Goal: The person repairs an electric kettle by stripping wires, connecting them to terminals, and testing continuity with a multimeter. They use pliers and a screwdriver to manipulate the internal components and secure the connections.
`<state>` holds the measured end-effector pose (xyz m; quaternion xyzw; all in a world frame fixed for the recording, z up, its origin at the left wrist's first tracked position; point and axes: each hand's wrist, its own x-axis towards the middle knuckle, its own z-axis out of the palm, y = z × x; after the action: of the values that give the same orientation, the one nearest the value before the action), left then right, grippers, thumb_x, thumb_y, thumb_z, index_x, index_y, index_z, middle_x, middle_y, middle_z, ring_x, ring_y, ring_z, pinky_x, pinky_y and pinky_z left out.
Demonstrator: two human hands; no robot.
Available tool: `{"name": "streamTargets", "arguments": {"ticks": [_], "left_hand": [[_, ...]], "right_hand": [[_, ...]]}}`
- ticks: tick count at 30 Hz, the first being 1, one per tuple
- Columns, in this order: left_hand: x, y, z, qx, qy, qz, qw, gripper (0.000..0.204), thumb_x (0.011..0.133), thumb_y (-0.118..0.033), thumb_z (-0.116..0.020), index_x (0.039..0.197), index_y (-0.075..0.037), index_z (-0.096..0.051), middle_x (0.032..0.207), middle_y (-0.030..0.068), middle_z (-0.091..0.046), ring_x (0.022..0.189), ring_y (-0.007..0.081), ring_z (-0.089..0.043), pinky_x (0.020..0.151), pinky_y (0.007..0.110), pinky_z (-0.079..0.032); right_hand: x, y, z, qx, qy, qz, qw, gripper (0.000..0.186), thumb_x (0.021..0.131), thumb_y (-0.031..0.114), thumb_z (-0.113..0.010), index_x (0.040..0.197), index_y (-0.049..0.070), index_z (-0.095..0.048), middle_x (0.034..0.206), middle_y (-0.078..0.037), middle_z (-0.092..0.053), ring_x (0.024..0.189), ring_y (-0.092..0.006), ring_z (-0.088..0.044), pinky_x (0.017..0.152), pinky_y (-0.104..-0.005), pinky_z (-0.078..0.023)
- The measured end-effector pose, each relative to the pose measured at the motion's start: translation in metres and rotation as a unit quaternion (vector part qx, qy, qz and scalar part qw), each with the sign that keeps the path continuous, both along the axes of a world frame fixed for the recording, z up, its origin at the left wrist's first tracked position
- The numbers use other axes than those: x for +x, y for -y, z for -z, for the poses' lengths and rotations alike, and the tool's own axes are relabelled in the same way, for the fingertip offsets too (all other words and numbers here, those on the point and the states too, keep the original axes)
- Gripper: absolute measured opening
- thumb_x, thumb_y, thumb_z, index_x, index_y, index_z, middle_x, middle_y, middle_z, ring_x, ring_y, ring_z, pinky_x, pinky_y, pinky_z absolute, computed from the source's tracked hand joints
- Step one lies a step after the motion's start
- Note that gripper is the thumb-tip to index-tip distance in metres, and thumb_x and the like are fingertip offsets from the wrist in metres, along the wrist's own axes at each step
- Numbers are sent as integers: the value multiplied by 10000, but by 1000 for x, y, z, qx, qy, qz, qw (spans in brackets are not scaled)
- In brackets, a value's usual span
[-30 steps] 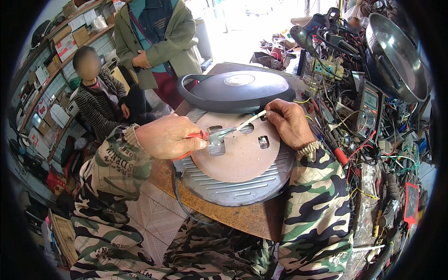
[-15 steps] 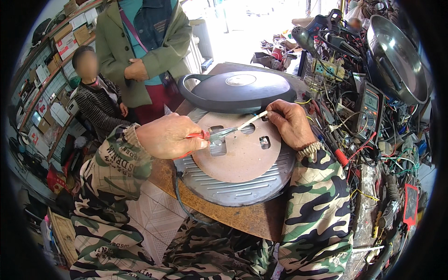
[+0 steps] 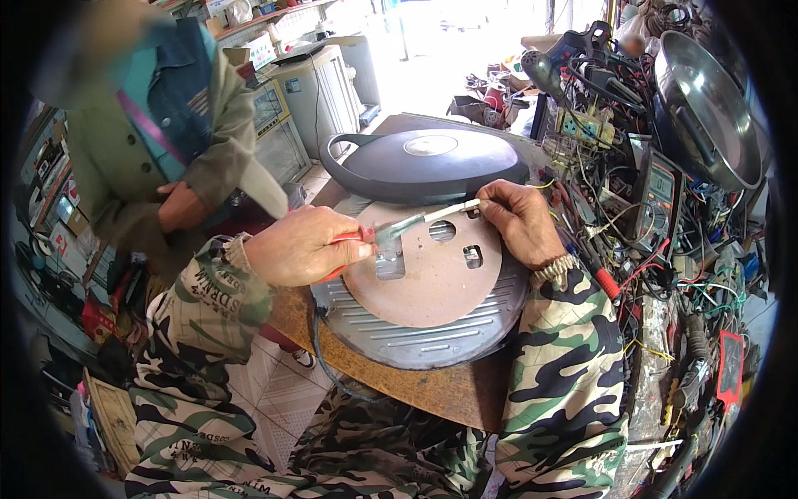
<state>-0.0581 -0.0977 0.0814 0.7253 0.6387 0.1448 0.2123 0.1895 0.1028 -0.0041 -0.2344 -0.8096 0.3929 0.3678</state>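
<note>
My left hand (image 3: 309, 243) is closed around red-handled pliers (image 3: 397, 228), whose metal jaws point right. The jaw tips meet one end of a thin white tube-like piece (image 3: 449, 210). Between thumb and fingers, my right hand (image 3: 522, 218) pinches that piece's other end. Beneath both hands lies an opened round appliance, its ribbed grey metal base (image 3: 407, 339) on the table. A tan round plate (image 3: 432, 291) with several cut-outs rests on this base. Behind it is a dark oval lid (image 3: 465, 158) with a loop handle at its left.
A multimeter (image 3: 659, 190), tangled wires and tools crowd the right side, with a large metal pan (image 3: 706, 108) above them. A person in a green jacket (image 3: 125, 150) stands at the left. A dark cord (image 3: 322, 358) hangs over the wooden table's (image 3: 416, 378) near edge.
The standing person has moved left and nearer, covering where a second person was seen. My pliers and the white piece have shifted only slightly, still end to end.
</note>
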Motion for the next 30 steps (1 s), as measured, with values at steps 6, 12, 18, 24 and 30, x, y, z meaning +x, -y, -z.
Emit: {"name": "streamTargets", "arguments": {"ticks": [6, 12, 18, 24, 30], "left_hand": [[-2, 0, 7, 32, -40, 36, 998, 357, 1040, -311, -582, 915, 13, -663, 649, 109, -571, 591, 187, -559, 586, 341, -458], [5, 0, -2, -5, 10, -12, 1000, 318, 1033, -282, -571, 949, 14, -653, 709, 168, -604, 656, 292, -604, 632, 398, -466], [-2, -4, 6, 11, -32, 39, 999, 337, 1052, -288, -554, 967, 23, -652, 715, 113, -626, 635, 216, -602, 617, 349, -473], [4, -5, 1, -61, 46, -19, 997, 355, 1077, -296, -529, 1049, 36, -651, 775, 95, -661, 707, 135, -637, 645, 283, -491], [-2, -5, 6, -74, 85, -3, 994, 331, 1086, -261, -505, 1120, 44, -629, 830, 69, -667, 746, 125, -651, 681, 278, -513]], "right_hand": [[1, -2, 1, 7, 2, -13, 1000, 84, 931, 38, -641, 966, -22, -687, 760, -54, -659, 714, -111, -577, 681, -301, -499], [1, -4, 5, 12, -5, -9, 1000, 82, 931, 52, -648, 950, -17, -689, 739, -46, -644, 699, -106, -557, 663, -302, -488], [1, 1, 0, 12, -6, -9, 1000, 74, 938, 49, -653, 946, -17, -687, 723, -38, -627, 686, -101, -537, 650, -299, -479], [2, -1, 0, 7, -4, -16, 1000, 69, 943, 37, -644, 962, -18, -682, 733, -39, -623, 689, -99, -530, 647, -294, -476], [1, 0, -1, -3, -4, -11, 1000, 71, 944, 27, -637, 970, -21, -682, 740, -43, -627, 697, -99, -538, 656, -299, -483]]}}
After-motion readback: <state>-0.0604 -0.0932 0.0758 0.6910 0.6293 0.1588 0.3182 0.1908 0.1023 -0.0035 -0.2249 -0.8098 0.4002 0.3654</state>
